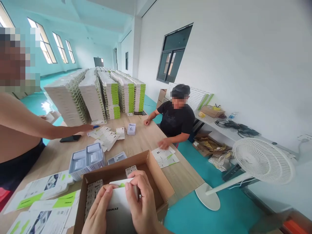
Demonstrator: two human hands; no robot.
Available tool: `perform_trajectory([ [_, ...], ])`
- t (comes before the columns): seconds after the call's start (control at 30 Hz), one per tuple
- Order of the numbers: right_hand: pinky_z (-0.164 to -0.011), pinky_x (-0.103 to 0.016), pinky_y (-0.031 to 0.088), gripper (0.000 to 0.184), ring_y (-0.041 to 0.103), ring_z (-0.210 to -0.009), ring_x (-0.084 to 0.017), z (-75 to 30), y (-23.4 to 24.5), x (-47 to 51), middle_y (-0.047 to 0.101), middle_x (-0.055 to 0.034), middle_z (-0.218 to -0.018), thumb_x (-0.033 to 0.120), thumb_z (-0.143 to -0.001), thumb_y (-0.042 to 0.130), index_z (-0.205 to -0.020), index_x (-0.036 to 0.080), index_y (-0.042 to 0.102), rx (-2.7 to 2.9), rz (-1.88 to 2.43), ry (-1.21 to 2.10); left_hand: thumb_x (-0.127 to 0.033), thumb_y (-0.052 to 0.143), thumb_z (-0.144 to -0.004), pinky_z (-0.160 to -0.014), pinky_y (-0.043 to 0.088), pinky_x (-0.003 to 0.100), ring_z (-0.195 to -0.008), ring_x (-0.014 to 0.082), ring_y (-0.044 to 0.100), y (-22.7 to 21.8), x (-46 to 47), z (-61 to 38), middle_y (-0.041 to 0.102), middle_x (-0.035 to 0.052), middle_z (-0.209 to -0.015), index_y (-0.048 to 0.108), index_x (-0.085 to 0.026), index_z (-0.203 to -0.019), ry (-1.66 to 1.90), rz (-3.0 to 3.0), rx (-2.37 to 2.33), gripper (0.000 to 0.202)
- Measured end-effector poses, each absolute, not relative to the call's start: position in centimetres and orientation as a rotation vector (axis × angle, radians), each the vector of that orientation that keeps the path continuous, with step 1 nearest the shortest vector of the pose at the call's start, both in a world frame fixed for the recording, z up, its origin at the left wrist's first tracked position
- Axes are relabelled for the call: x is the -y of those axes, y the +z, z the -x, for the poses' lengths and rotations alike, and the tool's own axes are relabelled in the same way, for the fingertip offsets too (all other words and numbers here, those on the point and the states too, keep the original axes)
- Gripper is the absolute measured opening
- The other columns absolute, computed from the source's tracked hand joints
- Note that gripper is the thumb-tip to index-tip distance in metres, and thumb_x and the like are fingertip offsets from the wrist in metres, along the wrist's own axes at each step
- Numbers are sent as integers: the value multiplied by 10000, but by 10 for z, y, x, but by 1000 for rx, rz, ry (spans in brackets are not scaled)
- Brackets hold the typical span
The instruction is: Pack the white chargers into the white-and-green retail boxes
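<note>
Carton [156, 172] on table [180, 175], stacked retail boxes [122, 94] behind.

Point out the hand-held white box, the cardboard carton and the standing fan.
White box [119, 217]: head view, on its front face.
Cardboard carton [114, 167]: head view, on its rear flap.
Standing fan [263, 161]: head view, on its round grille.

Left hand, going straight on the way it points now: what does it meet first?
The white box with a green tab, which the left hand already touches; beyond it, depth is unclear.
</note>
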State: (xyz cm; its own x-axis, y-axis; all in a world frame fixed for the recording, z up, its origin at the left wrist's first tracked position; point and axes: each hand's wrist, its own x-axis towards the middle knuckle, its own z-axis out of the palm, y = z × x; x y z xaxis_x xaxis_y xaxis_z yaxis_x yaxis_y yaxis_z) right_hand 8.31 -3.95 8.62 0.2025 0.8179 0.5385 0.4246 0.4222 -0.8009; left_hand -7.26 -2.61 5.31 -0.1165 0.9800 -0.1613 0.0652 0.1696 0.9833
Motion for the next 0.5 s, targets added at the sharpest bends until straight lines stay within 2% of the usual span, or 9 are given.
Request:
perform_trajectory([
  [0.1, -828, -333, 566, 107, 673, -942, -205, -78, 89, 33, 646, -68, -1026, 192, -992, 501, -904, 253, 503, 1342, 1154, 365, -704, 675, -828, -663, 593, 259, -830, 226, 704, 62, 13, 66, 789, -14, -971, 774, -289, -965, 1119, -1042, -1339, 448],
  [0.17, -810, -331, 585, 25, 681, -931, -203, -73, 89, 26, 651, -85, -1076, 244, -996, 519, -1018, 254, 512, 1245, 1147, 392, -714, 677, -835, -617, 553, 239, -747, 192, 659, 68, 5, 58, 779, -17, -948, 762, -276, -966, 1229, -1061, -1277, 464],
  [0.23, -751, -314, 598, 127, 690, -875, -196, -69, 86, 21, 669, -98, -1089, 293, -1013, 502, -1129, 243, 506, 1154, 1186, 481, -719, 680, -840, -613, 534, 236, -735, 183, 638, 69, 0, 51, 769, -13, -945, 747, -267, -924, 1346, -1070, -1250, 465],
  [0.3, -715, -308, 598, 175, 698, -837, -199, -65, 81, 20, 698, -97, -1047, 326, -1038, 448, -1164, 231, 522, 1121, 1236, 587, -708, 666, -865, -625, 522, 241, -734, 182, 621, 65, 1, 44, 746, -11, -912, 722, -262, -872, 1416, -1064, -1234, 450],
  [0.43, -646, -304, 569, 262, 706, -786, -213, -61, 68, 24, 737, -88, -930, 371, -1062, 362, -1060, 223, 578, 1193, 1259, 646, -603, 637, -948, -685, 487, 222, -788, 166, 584, 46, 11, 36, 679, -27, -876, 681, -268, -882, 1556, -1001, -1214, 344],
  [0.5, -609, -295, 554, 288, 711, -773, -213, -60, 63, 26, 748, -88, -920, 373, -1066, 354, -1057, 222, 598, 1223, 1250, 610, -612, 683, -909, -705, 502, 229, -830, 177, 596, 38, 15, 36, 678, -20, -907, 664, -263, -917, 1579, -984, -1225, 349],
])
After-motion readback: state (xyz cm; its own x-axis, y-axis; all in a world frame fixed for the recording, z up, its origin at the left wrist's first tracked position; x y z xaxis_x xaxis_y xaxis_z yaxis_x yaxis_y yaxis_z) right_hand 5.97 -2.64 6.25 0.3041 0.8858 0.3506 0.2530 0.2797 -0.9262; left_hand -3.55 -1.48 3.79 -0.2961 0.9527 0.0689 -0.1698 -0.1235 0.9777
